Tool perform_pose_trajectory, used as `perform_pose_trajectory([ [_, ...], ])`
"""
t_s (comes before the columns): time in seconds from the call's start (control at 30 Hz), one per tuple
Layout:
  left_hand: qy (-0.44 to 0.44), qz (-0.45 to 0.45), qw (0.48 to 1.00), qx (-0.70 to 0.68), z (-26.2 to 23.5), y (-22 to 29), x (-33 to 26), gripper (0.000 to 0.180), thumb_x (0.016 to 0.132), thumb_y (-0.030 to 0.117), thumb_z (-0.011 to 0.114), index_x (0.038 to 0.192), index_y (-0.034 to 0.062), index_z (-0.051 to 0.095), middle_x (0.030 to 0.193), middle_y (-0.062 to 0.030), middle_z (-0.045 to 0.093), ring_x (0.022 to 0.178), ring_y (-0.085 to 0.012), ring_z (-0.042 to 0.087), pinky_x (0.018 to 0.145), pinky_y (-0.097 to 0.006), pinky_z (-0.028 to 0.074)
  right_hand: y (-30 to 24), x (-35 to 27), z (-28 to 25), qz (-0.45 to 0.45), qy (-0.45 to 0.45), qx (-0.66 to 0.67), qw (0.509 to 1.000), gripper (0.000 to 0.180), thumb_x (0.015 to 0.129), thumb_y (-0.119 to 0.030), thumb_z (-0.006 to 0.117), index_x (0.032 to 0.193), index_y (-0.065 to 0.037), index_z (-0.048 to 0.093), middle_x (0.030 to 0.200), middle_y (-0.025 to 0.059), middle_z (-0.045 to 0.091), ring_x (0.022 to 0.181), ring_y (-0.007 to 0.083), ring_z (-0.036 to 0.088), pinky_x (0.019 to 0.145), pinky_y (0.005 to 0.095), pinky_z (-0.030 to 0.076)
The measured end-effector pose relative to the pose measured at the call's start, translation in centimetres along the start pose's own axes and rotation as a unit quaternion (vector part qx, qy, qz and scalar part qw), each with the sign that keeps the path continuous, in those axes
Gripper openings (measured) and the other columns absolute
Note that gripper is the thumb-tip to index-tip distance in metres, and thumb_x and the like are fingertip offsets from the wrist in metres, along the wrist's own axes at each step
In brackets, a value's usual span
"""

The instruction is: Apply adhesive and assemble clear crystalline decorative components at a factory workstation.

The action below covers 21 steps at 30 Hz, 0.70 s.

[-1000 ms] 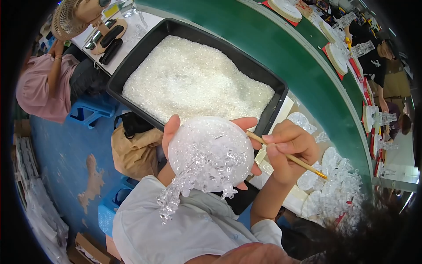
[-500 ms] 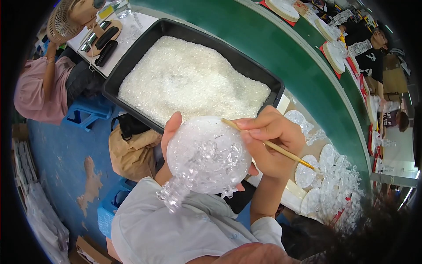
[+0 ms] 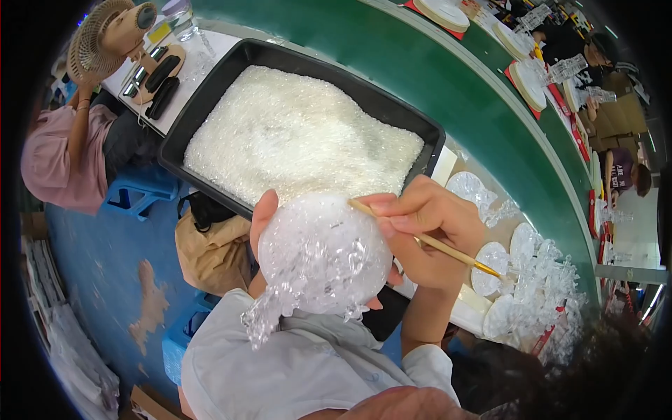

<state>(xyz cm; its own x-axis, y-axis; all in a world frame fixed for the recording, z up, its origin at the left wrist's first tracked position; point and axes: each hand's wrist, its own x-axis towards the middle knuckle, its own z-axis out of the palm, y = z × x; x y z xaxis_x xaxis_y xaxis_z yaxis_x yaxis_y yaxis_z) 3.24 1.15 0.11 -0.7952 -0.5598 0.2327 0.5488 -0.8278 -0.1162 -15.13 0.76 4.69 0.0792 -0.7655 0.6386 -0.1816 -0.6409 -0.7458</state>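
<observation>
My left hand (image 3: 263,222) is closed round a round, clear-and-white ornament (image 3: 325,245). Its thumb is on the left edge, and fingertips show under the right edge. A clear knobbly stem juts from the ornament toward the lower left, and clear shiny bits cover its lower half. In my right hand (image 3: 437,227), pinched between thumb and fingers, is a slim wooden paintbrush (image 3: 448,249). Its plain handle end meets the disc's upper right edge, while the brush tip points away to the right. Just beyond the ornament lies a black tray (image 3: 210,77) of white, glittering granules (image 3: 280,133).
Several clear ornaments (image 3: 535,266) crowd the table at right. Behind the tray runs a green conveyor belt (image 3: 364,59). A fan (image 3: 105,35) and a lidded jar (image 3: 180,19) stand far left. A person in pink (image 3: 70,154) sits by a blue stool (image 3: 143,192); others work at far right.
The ornament has shifted slightly left and down, and its stem has swung toward me. The brush's handle end has moved slightly left and down with it. Both hands keep their grip.
</observation>
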Motion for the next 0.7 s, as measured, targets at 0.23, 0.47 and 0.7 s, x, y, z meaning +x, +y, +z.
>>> perform_pose_trajectory([
  [0.23, 0.061, -0.006, 0.998, 0.024, 0.6, -0.1, -0.4, 0.133, 0.066, 0.091, 0.052, 0.154, 0.0007, 0.009, 0.142, -0.0367, 0.037, 0.117, -0.0623, 0.046, 0.087, -0.075, 0.041, -0.5, -1.0, -1.6, -0.020, -0.006, 0.033, 0.999, 0.018, 0.069, 0.012, 0.070, 0.074, -0.002, 0.060, 0.078, 0.0164, 0.068, 0.060, 0.0171, 0.057, 0.053, 0.0256, 0.042],
  [0.47, 0.050, -0.057, 0.995, 0.069, 0.3, 0.8, -0.6, 0.133, 0.064, 0.091, 0.054, 0.156, 0.0069, 0.009, 0.145, -0.0346, 0.035, 0.122, -0.0609, 0.042, 0.092, -0.075, 0.039, 0.7, -0.5, 0.3, -0.018, 0.014, 0.067, 0.997, 0.018, 0.068, 0.011, 0.071, 0.073, -0.001, 0.059, 0.076, 0.0147, 0.068, 0.058, 0.0177, 0.058, 0.050, 0.0255, 0.042],
  [0.7, 0.027, -0.003, 0.995, 0.094, 0.3, 0.0, 0.1, 0.130, 0.071, 0.081, 0.057, 0.152, -0.0060, 0.003, 0.143, -0.0380, 0.032, 0.120, -0.0605, 0.044, 0.086, -0.070, 0.047, -0.4, -1.2, -1.7, -0.016, -0.002, 0.027, 0.999, 0.018, 0.068, 0.011, 0.070, 0.071, -0.002, 0.059, 0.076, 0.0147, 0.068, 0.059, 0.0180, 0.058, 0.051, 0.0254, 0.043],
])
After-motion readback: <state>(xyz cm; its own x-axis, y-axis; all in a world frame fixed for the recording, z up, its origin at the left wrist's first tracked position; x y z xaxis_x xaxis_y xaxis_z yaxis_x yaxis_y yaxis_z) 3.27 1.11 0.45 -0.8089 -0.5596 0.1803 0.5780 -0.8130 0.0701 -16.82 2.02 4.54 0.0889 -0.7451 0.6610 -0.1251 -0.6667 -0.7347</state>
